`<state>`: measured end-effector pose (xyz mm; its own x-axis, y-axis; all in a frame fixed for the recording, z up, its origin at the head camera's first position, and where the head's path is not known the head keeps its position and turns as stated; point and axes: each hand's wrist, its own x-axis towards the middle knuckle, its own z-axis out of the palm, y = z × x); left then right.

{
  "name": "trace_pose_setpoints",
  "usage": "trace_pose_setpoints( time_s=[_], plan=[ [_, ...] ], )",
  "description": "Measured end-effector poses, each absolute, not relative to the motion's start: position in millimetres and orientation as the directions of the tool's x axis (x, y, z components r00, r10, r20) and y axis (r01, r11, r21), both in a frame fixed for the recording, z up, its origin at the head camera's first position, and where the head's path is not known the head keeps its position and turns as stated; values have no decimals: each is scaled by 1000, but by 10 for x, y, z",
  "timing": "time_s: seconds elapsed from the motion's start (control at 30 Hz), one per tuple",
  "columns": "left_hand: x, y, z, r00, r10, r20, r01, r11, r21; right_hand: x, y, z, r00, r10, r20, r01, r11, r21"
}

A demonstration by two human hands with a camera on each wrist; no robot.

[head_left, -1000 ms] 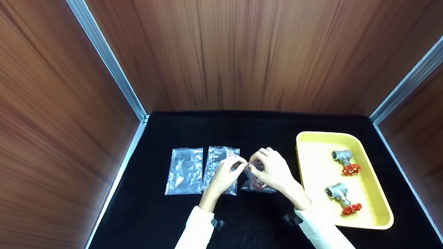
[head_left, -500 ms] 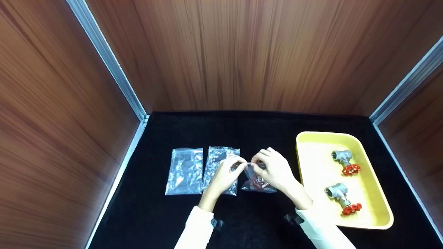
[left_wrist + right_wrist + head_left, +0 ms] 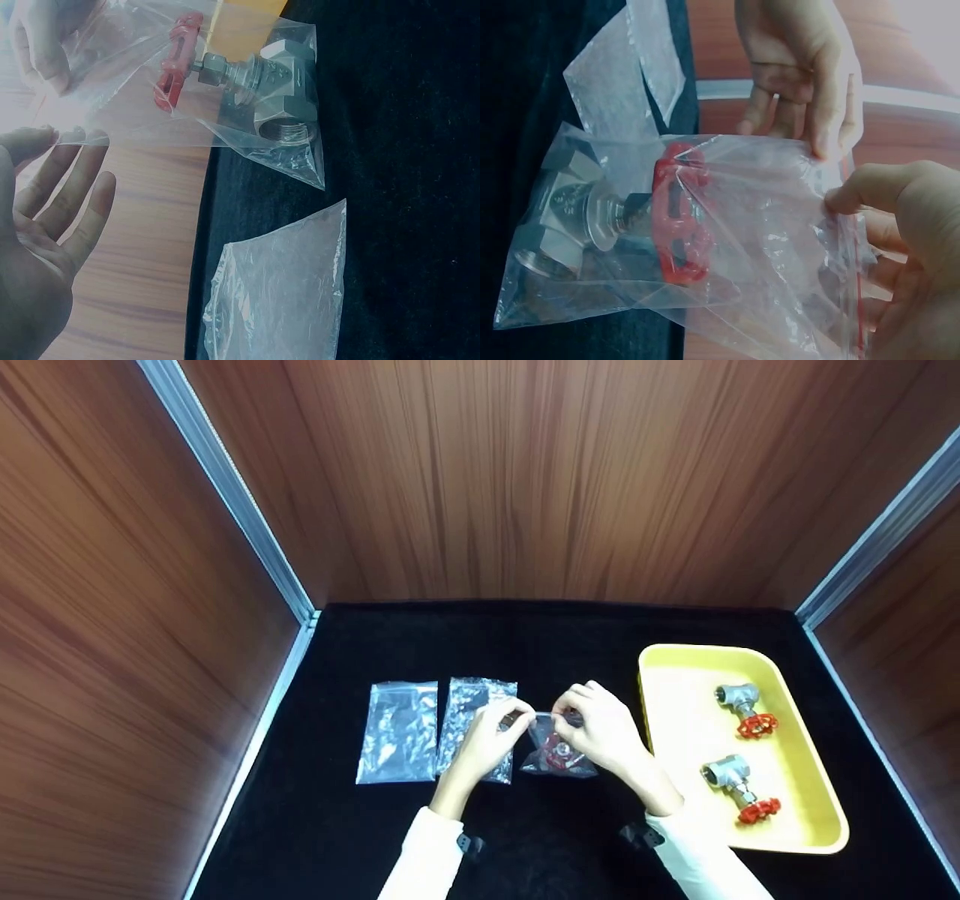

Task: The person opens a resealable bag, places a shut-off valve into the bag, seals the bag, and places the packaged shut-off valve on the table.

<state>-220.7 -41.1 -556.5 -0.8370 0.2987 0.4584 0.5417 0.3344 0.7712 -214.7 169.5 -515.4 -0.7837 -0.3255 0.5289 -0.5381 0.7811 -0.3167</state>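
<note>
Apparently closing the clear zip bag, with a red-wheeled valve inside, left of the yellow tray. Pinching its mouth with left hand and right hand. Next, probably hold the left pinch, pressing along the seal strip trayward.

Clear plastic bag with red-lined mouth stands upright. Silver metal valve with round red handwheel sits inside at the bottom, handwheel toward the mouth.
</note>
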Motion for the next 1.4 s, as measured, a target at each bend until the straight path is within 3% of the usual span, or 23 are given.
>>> trace_pose_setpoints(
  time_s=[0.2, 0.63, 0.93, 1.2, 1.4],
  plan=[
    [-2211, -402, -5567, -841, 297, 451, 534, 328, 779, -2152, 1708, -5160, -769, -331, 547, -555, 771, -313],
    [-2211, -418, -5588, -851, 276, 447, 521, 332, 786, -2151, 1823, -5151, -814, -314, 488, -520, 769, -372],
    [-2208, -408, -5579, -848, 282, 448, 525, 336, 782, -2156, 1822, -5190, -793, -308, 525, -537, 761, -364],
    [-2214, -422, -5594, -847, 281, 451, 525, 312, 792, -2158, 1908, -5159, -856, -293, 427, -477, 766, -431],
    [-2213, -434, -5583, -845, 277, 458, 530, 320, 785, -2150, 1934, -5183, -858, -274, 435, -468, 767, -439]
  ],
)
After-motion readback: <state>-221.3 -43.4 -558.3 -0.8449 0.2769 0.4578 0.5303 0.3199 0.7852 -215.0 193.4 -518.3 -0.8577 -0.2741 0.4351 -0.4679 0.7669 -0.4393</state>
